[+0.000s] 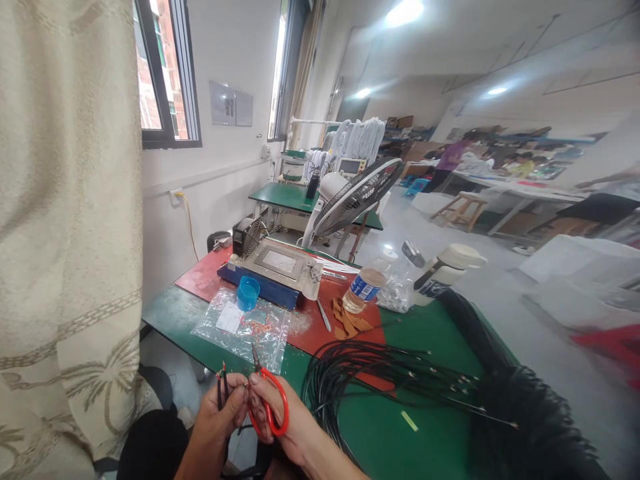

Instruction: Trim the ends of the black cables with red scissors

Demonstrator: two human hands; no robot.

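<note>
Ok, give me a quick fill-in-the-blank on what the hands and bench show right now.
1. The right hand holds scissors with ____ handles.
2. The left hand pinches thin ____.
3. The cup on the plastic bag is ____.
4. The bottle rests on the ____ mat.

Missing: red; wires; blue; red

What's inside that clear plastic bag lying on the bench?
The plastic bag holds a white paper slip and many tiny reddish pieces. A blue cup stands on its far edge, hiding whatever lies beneath it.
</note>
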